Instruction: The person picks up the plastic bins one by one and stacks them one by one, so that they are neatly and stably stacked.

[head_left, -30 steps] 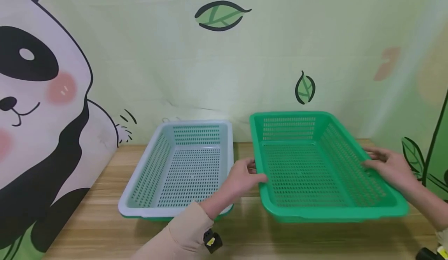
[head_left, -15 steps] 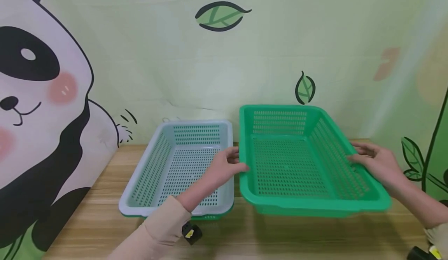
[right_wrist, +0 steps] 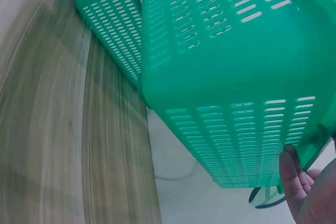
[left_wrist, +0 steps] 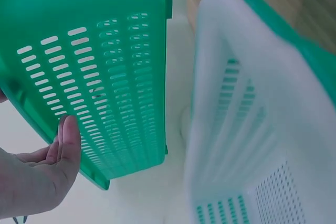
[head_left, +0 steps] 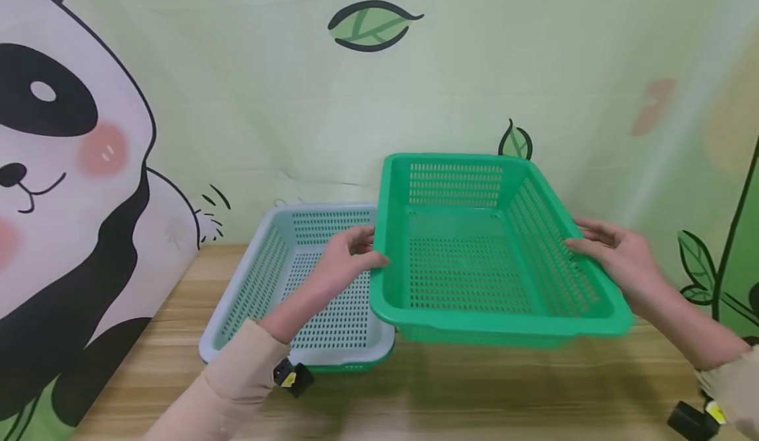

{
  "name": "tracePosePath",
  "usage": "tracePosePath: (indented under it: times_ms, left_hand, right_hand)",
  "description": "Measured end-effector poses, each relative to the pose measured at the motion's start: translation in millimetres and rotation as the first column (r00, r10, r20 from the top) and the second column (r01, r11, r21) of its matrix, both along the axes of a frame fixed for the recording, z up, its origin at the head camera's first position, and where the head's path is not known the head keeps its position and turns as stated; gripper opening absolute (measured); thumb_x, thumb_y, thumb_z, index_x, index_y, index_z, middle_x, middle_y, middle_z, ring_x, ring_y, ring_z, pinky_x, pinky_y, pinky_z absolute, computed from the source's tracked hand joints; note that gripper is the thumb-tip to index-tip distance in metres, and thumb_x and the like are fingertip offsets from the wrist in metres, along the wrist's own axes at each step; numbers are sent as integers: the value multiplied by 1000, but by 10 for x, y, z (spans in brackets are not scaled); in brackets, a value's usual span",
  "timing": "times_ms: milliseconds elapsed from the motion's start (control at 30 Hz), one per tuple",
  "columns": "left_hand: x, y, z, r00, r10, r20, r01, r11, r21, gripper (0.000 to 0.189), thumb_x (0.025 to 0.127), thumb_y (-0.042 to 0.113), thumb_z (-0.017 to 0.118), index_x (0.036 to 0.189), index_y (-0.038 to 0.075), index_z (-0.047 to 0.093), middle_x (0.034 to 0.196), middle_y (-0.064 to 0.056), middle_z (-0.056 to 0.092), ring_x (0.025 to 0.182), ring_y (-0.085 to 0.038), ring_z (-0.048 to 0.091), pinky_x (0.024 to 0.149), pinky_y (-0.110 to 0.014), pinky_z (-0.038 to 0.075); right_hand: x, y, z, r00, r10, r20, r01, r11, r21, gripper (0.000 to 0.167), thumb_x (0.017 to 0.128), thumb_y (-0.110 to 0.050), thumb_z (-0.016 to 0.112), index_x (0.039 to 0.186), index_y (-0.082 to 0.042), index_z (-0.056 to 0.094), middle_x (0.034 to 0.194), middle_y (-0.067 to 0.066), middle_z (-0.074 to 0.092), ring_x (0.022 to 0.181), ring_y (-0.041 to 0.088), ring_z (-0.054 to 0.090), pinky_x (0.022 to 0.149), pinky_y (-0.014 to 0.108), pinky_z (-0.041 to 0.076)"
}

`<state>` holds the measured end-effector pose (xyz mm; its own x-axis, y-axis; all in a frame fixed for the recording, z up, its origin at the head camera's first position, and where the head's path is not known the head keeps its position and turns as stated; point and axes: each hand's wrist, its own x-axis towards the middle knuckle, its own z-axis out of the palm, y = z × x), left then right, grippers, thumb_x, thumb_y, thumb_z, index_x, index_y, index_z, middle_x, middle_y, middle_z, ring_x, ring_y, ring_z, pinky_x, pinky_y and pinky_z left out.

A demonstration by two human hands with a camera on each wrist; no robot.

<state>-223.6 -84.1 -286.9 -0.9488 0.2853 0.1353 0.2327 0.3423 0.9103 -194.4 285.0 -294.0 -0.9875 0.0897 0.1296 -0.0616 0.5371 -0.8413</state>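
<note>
Head view first: what is being held, and where?

"One green basket (head_left: pixel 501 324), around 4 o'clock from the middle, raised over the worktop (head_left: pixel 474 395) with its opening upward. The left hand (head_left: pixel 346 256) grasps its rim at the basket's 9 o'clock, the right hand (head_left: pixel 619 256) at its 3 o'clock."

"Why those two spots?"

"They face each other across the basket, so I'd judge the weight is shared and the wide shape balanced. Both thumbs lie over the rim; the wrist views show fingers outside, below it, by the slotted walls. Neither hand is released."

"And the other one, near 8 o'clock?"

"That's a pale basket (head_left: pixel 344 357) on the worktop side. From above, the held one covers part of its right edge, but the left wrist view shows a gap between them. Green shows beneath its rim, and the right wrist view catches the slotted wall of a lower green basket (right_wrist: pixel 113 30). I take them as nested, probably to save room."

"So, the count?"

"Three baskets by my reading: two green, one pale. Two hands, both occupied. One panda (head_left: pixel 65 177) printed on the backdrop (head_left: pixel 267 98), toward 9 o'clock."
</note>
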Motion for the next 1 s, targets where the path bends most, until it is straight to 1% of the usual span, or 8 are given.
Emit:
tracePosePath:
  times_ms: [100, 167, 267, 400, 500, 667, 833, 1000]
  left_hand:
    - [-1, -86, 54, 1000, -1, -6, 1, 1000, -8, 52, 77, 13, 58, 128, 5, 49, 115, -12, 59, 103, -23, 54, 87, -37, 46]
    - [-2, -144, 81, 1000, -8, -10, 8, 1000, -9, 52, 78, 13, 57, 128, 4, 48, 116, -12, 58, 104, -24, 54, 87, -38, 46]
    - [0, -227, 119, 1000, -24, -5, 24, 1000, -1, 52, 78, 12, 56, 129, 4, 47, 118, -13, 57, 106, -25, 53, 88, -39, 46]
    - [4, -347, 157, 999, -46, -10, 46, 999, -9, 52, 80, 11, 54, 130, 1, 45, 120, -16, 55, 109, -27, 52, 89, -39, 45]
    - [1, -443, 183, 998, -58, -9, 58, 998, -25, 51, 81, 11, 54, 130, 0, 44, 122, -18, 53, 110, -28, 52, 88, -38, 46]
    - [0, -603, 221, 998, -67, -13, 66, 996, -57, 52, 82, 11, 54, 131, -1, 42, 122, -19, 53, 108, -28, 54, 86, -37, 47]
    - [17, -759, 231, 998, -65, -24, 63, 995, -75, 53, 82, 11, 53, 132, -2, 41, 121, -21, 52, 100, -28, 57, 77, -33, 52]
    - [27, -922, 233, 998, -61, -19, 58, 993, -99, 54, 82, 11, 52, 133, -2, 39, 121, -22, 51, 98, -27, 55, 74, -31, 52]
  right_hand:
    - [-9, -53, 23, 1000, 7, -25, -8, 999, -40, 66, 88, -37, 55, 139, -1, 33, 108, -8, 48, 92, 0, 46, 78, 22, 46]
    - [-14, -90, 40, 999, 14, -42, -17, 997, -76, 64, 88, -35, 57, 138, -1, 34, 101, -16, 48, 87, -5, 48, 69, 13, 46]
    - [-20, -155, 69, 998, 41, -49, -50, 981, -189, 60, 87, -29, 59, 137, -4, 38, 97, -18, 52, 82, -4, 53, 65, 14, 48]
    - [-27, -259, 104, 995, 87, -49, -99, 924, -370, 53, 85, -23, 63, 132, -9, 45, 94, -14, 57, 76, 1, 58, 61, 19, 51]
    - [-27, -342, 120, 993, 107, -56, -121, 892, -436, 49, 84, -21, 64, 129, -10, 47, 94, -11, 58, 76, 2, 58, 61, 19, 51]
    - [-21, -484, 125, 992, 113, -62, -128, 915, -382, 58, 87, -22, 60, 137, -2, 37, 102, -10, 53, 86, -1, 54, 64, 17, 50]
    - [-6, -661, 135, 995, 92, -38, -99, 958, -271, 61, 89, -27, 56, 139, -1, 32, 121, 3, 45, 98, 0, 47, 72, 14, 47]
    - [-8, -807, 151, 994, 106, -27, -110, 961, -252, 59, 90, -29, 55, 140, -4, 33, 134, 14, 37, 103, 2, 43, 87, 23, 41]
